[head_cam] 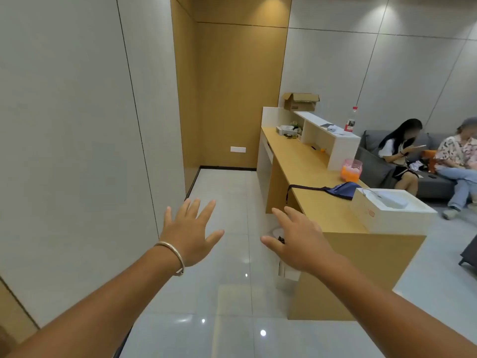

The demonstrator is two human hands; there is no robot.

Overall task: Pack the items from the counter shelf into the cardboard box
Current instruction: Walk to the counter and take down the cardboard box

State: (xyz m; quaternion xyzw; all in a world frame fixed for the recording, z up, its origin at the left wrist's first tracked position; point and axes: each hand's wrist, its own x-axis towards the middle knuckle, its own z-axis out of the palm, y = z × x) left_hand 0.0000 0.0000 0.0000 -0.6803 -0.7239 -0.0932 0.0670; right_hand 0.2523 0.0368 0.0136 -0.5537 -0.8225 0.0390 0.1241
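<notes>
Both arms reach forward over the glossy pale floor tiles (227,293); the left hand (189,235) is spread wide with all fingers splayed and holds nothing, a thin metal bangle (172,250) round its wrist; the right hand (296,240) is likewise empty, fingers loosely extended, hovering just in front of the near end of the counter (322,210). Judging by this, the task is at its very start: nothing has been picked up, and the person stands well apart from the goods.

On the near end of the smooth, wood-toned counter top sits a pale rectangular carton (389,213) with a white inner tray; beside it lies a soft dark-blue fabric pouch (340,190) with a trailing black strap; beyond that a translucent pink tub (351,170) with orange contents.

Farther along rises the white, boxy counter shelf (327,136), open underneath; small items rest on its top, among them a clear plastic bottle (351,121) with a red cap, and other small objects, too small to identify, cluster at its far end. The cardboard box (300,102), corrugated brown with flaps open, stands at the far end on the raised ledge.

The next move likely calls for walking along the counter to bring the shelf within reach, then taking an item in either free hand.
</notes>
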